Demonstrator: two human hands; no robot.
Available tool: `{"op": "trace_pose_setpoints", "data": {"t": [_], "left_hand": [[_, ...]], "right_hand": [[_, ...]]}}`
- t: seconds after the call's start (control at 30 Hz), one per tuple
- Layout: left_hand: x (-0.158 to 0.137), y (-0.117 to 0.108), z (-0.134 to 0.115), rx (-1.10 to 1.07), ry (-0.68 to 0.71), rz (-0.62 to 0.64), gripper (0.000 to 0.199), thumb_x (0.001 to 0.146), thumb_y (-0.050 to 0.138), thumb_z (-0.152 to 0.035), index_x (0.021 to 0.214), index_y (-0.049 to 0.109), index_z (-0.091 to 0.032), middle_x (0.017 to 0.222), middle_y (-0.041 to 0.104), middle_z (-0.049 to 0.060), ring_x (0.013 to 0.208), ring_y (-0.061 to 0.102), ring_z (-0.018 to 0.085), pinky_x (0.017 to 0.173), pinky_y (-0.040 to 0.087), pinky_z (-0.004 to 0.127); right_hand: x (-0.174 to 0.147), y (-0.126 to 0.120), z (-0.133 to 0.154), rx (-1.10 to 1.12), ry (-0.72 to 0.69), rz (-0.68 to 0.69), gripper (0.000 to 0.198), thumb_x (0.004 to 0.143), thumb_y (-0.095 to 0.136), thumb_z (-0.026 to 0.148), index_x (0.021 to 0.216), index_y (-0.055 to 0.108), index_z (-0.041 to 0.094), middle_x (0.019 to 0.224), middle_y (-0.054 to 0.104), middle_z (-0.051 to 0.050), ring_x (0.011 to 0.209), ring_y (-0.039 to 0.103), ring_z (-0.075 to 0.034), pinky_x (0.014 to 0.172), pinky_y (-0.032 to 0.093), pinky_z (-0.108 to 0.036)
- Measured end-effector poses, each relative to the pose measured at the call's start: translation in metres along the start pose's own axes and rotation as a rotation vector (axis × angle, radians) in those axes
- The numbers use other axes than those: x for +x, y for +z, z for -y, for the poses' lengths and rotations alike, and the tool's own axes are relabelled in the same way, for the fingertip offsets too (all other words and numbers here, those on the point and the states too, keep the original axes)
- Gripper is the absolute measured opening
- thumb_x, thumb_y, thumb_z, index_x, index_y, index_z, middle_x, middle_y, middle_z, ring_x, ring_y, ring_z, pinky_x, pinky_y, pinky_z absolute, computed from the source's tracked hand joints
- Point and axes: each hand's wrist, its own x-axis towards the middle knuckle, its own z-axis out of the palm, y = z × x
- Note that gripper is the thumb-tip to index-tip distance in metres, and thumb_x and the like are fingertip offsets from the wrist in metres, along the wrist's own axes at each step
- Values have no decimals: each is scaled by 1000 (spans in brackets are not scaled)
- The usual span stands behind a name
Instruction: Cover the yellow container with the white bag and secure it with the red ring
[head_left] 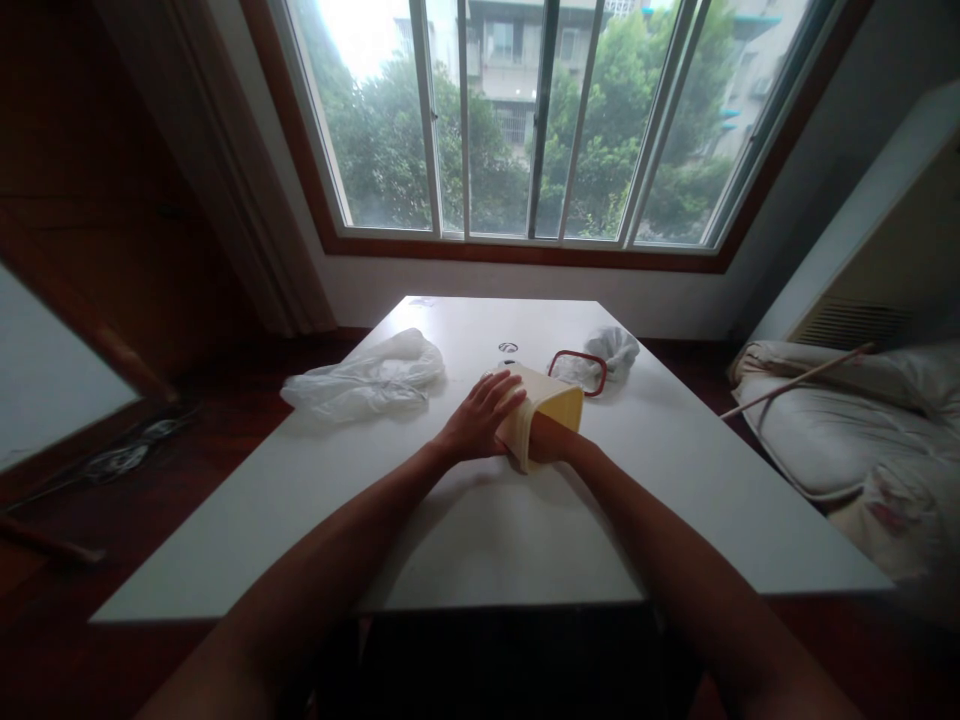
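A cream plastic bin [551,387] is tipped over the white table [517,555], its open mouth facing me and to the right. Against the bin's left outer side lies my left hand [484,415], holding it with the fingers stretched over the wall. My right hand [549,441] reaches in through the mouth, so its fingers are hidden inside. Just behind the bin, a dark red rounded frame [603,378] rests on the table.
A clear crumpled plastic bag [371,378] lies at the left table edge. Another bunched plastic bag [613,348] sits at the back right. Right of the table are pale cushions [810,410] with a thin stick [795,381] across them. A window stands beyond the table.
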Motion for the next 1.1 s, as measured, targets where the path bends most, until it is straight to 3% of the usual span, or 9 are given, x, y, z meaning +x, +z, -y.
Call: {"op": "trace_pose_setpoints", "data": {"t": [0.13,0.37,0.53,0.8,1.1], "left_hand": [[-3,2,5,-8,-24,-15,95,74,72,-39,151,21,-19,151,36,21,145,27,39,114,30,64],[-8,4,14,-31,-83,-80,111,68,74,-34,155,6,-20,156,28,22,146,24,39,112,33,63],[-10,3,22,-14,-137,-105,120,65,76,-32,156,0,-18,157,25,23,145,28,39,113,34,60],[-18,3,31,13,-227,-73,117,63,77,-33,156,7,-18,154,33,22,145,29,38,116,29,60],[-11,7,16,-2,-140,-66,108,73,72,-45,156,7,-21,152,36,22,145,28,38,115,27,63]], "right_hand": [[-4,-8,7,52,-7,51,21,83,56,16,96,71,9,93,73,-14,78,64,-20,72,47,-28],[-15,-19,20,97,-65,26,29,78,51,10,97,73,13,90,74,-8,77,64,-17,72,45,-24],[-18,-29,32,0,3,22,36,79,50,10,105,73,17,95,75,-8,81,66,-19,73,43,-24],[-20,-32,40,-142,164,-5,29,90,48,22,106,72,23,108,74,-7,93,68,-21,76,44,-26],[-15,-24,36,-262,297,46,29,92,52,31,105,72,16,105,74,-16,93,70,-25,78,48,-30]]}}
